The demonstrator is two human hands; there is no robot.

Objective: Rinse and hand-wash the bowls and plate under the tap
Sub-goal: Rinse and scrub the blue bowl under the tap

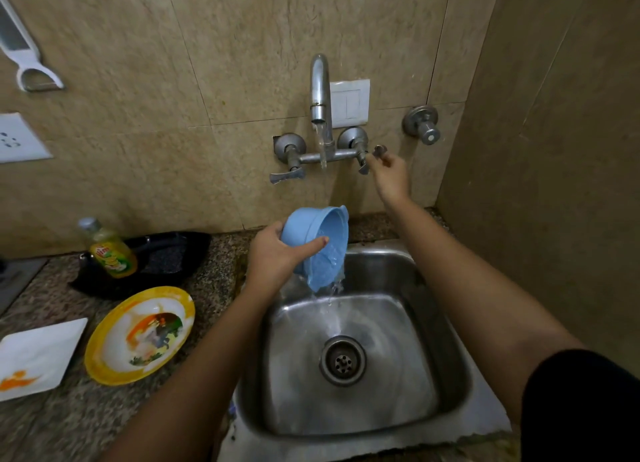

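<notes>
The left hand (273,254) grips a blue plastic bowl (317,247) by its rim, fingers (313,245) curled inside, tipping it over the steel sink (446,323) so water spills toward the drain (343,360). The right hand (389,174) pinches the tap's right lever (375,153) while the spout (318,87) runs. The bowl sits below and slightly left of the stream, so it likely needs bringing under the flow and turning to rinse every side. A yellow-rimmed plate (140,335) and a white square dish (36,357) wait, soiled, on the granite surface (104,420) beside a dish-soap bottle (110,250).
</notes>
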